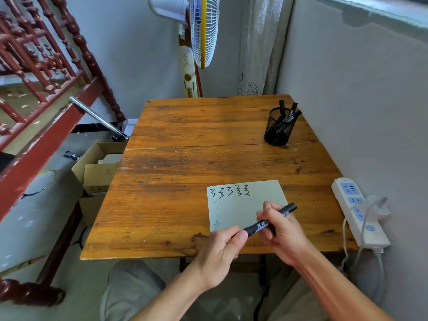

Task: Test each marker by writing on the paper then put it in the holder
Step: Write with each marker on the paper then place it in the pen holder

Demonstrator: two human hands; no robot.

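A black marker (272,220) is held level over the near edge of the pale paper (234,207). My right hand (281,230) grips its barrel. My left hand (222,249) pinches the marker's left end, which its fingers hide. The paper lies on the wooden table (185,172) and carries a row of several black squiggles along its top. At the table's far right stands a black mesh holder (278,128) with several black markers sticking out of it.
A white power strip (357,212) with a plugged-in charger lies along the table's right edge by the wall. Cardboard boxes (99,172) sit on the floor to the left, below a red wooden bed frame. A standing fan (203,31) is behind the table.
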